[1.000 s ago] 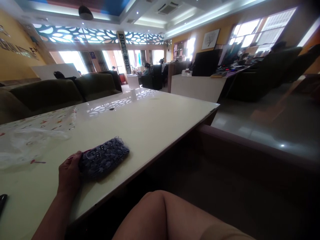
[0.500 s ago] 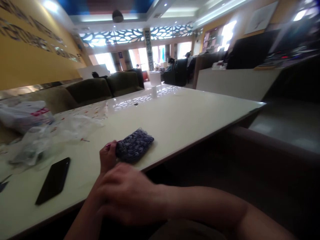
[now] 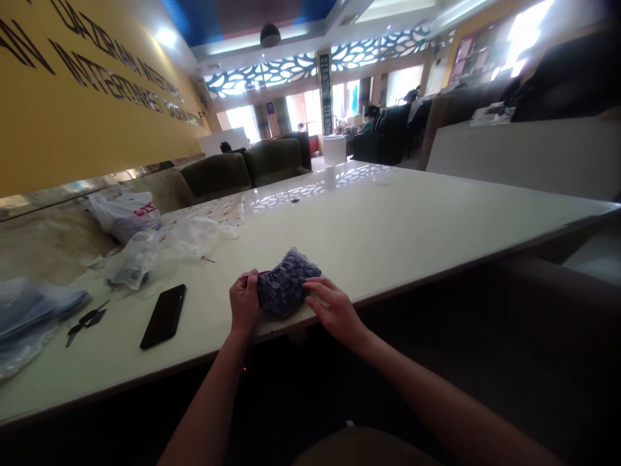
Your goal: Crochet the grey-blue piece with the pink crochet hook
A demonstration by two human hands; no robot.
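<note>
A blue-grey piece of knitted-looking fabric, bumpy and roughly pouch-shaped, lies at the table's near edge. My left hand grips its left end, thumb on top. A thin pink stick or strip shows by those fingers along the fabric's upper left edge; its kind is unclear. My right hand rests its fingertips against the fabric's right side, fingers stretched and somewhat apart. Parts of the fabric beneath my fingers are hidden.
On the white table, a black phone and keys lie to the left. Behind them are crumpled clear plastic bags, a full white carrier bag and a small red-tipped item. Folded bluish plastic-wrapped material sits far left.
My right hand has moved from over my left forearm up and right to the fabric's right side. My left hand still holds the left end. The view has turned left.
</note>
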